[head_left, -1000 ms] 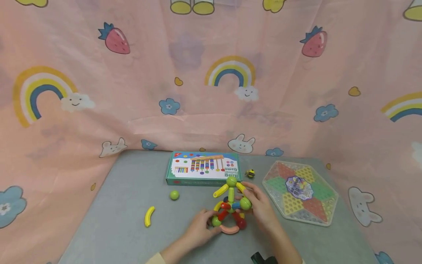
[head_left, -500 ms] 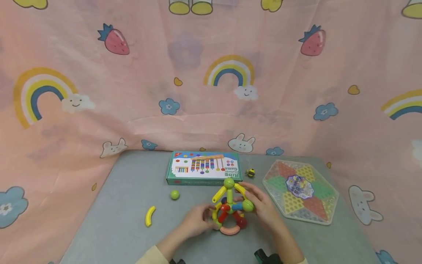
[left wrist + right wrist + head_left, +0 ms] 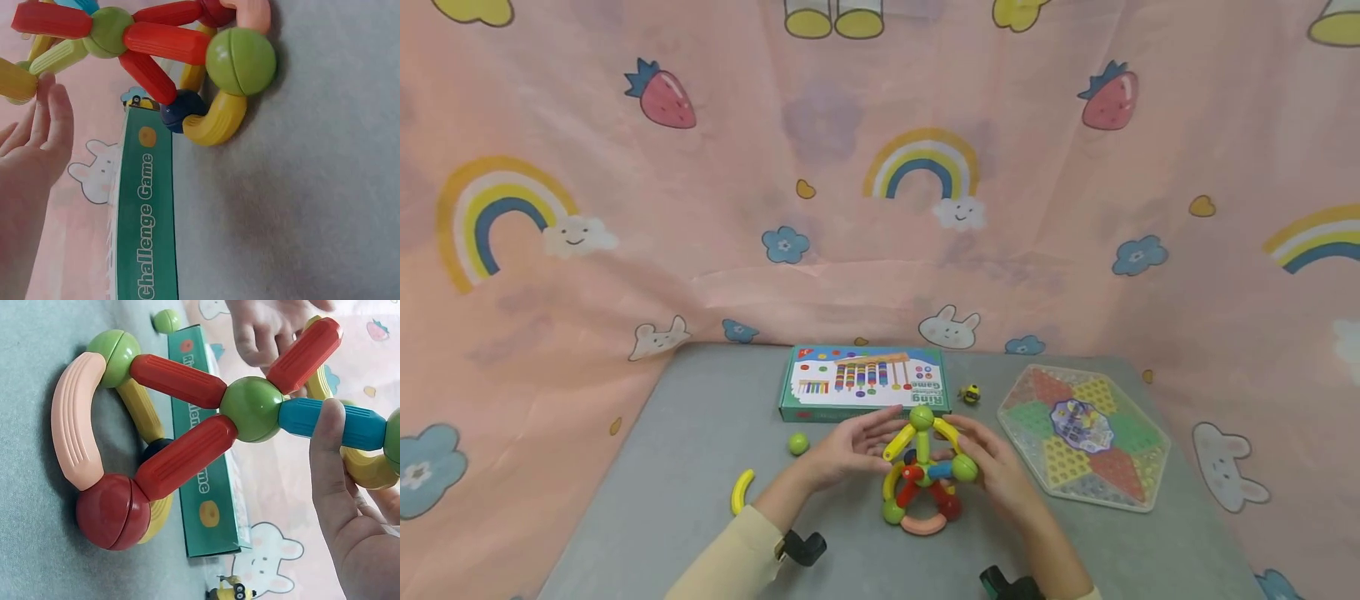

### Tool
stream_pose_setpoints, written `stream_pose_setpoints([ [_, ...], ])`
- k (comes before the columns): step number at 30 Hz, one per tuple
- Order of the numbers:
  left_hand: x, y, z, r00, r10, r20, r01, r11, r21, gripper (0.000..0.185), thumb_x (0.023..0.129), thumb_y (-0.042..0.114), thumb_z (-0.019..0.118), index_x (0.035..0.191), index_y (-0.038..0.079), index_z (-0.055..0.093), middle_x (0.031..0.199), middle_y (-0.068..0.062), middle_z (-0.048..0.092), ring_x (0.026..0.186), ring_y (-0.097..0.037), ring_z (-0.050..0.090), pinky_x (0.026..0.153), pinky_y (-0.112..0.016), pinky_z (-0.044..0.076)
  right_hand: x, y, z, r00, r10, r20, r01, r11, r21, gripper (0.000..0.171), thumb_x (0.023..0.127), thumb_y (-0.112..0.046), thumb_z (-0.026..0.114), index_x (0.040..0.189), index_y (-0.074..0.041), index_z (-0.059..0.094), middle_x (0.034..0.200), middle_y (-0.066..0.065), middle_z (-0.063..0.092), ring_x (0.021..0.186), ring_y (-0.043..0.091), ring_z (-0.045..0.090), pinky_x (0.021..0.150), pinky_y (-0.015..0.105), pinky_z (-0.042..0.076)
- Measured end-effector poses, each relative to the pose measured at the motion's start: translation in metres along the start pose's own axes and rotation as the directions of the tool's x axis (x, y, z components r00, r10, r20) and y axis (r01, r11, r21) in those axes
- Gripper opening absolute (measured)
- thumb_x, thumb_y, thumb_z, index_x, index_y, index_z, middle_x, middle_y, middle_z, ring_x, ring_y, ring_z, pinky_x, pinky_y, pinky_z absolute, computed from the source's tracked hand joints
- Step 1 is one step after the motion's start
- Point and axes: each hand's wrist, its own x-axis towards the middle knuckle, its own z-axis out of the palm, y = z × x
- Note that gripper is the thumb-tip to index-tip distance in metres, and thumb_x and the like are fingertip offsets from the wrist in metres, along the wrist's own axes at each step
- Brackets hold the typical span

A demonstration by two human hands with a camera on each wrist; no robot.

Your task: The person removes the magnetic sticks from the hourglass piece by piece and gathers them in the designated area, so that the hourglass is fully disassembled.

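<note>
Grey table, pink cartoon-print backdrop

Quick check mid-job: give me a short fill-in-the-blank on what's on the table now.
1. The loose curved piece lying left of the toy structure is ____.
2. The right hand has its thumb on a ____ stick of the structure.
3. The game box behind the structure has ____ sides.

Missing words: yellow; blue; green

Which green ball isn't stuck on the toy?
The small green ball lying alone on the table, left of the stick-and-ball toy. The other green balls are joined to sticks.
</note>
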Motion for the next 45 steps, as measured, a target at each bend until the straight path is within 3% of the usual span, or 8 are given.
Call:
stream_pose_setpoints([
  [5, -0.003, 0.002, 0.003, 0.999, -0.030, -0.025, 0.030, 1.000, 0.006, 0.068, 0.093, 0.004, 0.070, 0.154, 0.007, 0.040, 0.158, -0.009, 0.044, 0.140, -0.024, 0.048, 0.108, -0.030, 0.046, 0.000, 0.000, 0.003, 1.000, 0.003, 0.007, -0.003, 1.000, -0.004, 0.052, 0.109, -0.035, 0.044, 0.151, -0.005, 0.039, 0.145, 0.032, 0.046, 0.115, 0.038, 0.065, 0.081, 0.038, 0.061],
  [13, 0.001, -0.004, 0.008, 0.999, -0.011, -0.040, 0.012, 1.000, 0.019, 0.062, 0.091, 0.008, 0.074, 0.148, 0.007, 0.049, 0.151, -0.010, 0.051, 0.130, -0.021, 0.057, 0.105, -0.029, 0.049, -0.003, 0.000, 0.004, 1.000, 0.022, -0.004, -0.022, 1.000, -0.009, 0.053, 0.108, -0.036, 0.045, 0.151, -0.005, 0.039, 0.145, 0.031, 0.047, 0.116, 0.039, 0.065, 0.082, 0.043, 0.061],
  [26, 0.002, -0.002, 0.011, 0.997, -0.025, -0.076, 0.026, 1.000, 0.018, 0.059, 0.092, 0.005, 0.071, 0.145, 0.001, 0.046, 0.147, -0.016, 0.052, 0.135, -0.034, 0.050, 0.110, -0.031, 0.045, -0.003, 0.000, 0.004, 1.000, 0.028, -0.002, -0.028, 1.000, -0.002, 0.053, 0.108, -0.036, 0.047, 0.151, -0.006, 0.039, 0.145, 0.032, 0.046, 0.115, 0.039, 0.066, 0.083, 0.045, 0.061],
  [36, 0.004, -0.003, 0.010, 0.998, 0.009, -0.056, -0.008, 1.000, 0.020, 0.066, 0.091, 0.009, 0.074, 0.149, 0.003, 0.045, 0.151, -0.013, 0.049, 0.124, -0.017, 0.057, 0.109, -0.031, 0.046, -0.002, -0.002, 0.003, 1.000, 0.030, -0.001, -0.030, 1.000, -0.009, 0.054, 0.107, -0.037, 0.047, 0.151, -0.007, 0.040, 0.145, 0.031, 0.047, 0.116, 0.039, 0.065, 0.084, 0.047, 0.060],
  [45, 0.002, -0.002, 0.008, 0.996, 0.008, -0.085, -0.001, 0.996, 0.089, 0.062, 0.090, 0.012, 0.076, 0.146, 0.004, 0.049, 0.148, -0.011, 0.053, 0.124, -0.019, 0.058, 0.111, -0.038, 0.045, -0.002, -0.003, 0.002, 1.000, 0.025, 0.017, -0.025, 1.000, -0.015, 0.053, 0.108, -0.036, 0.047, 0.151, -0.006, 0.040, 0.144, 0.031, 0.047, 0.115, 0.037, 0.066, 0.084, 0.048, 0.060],
])
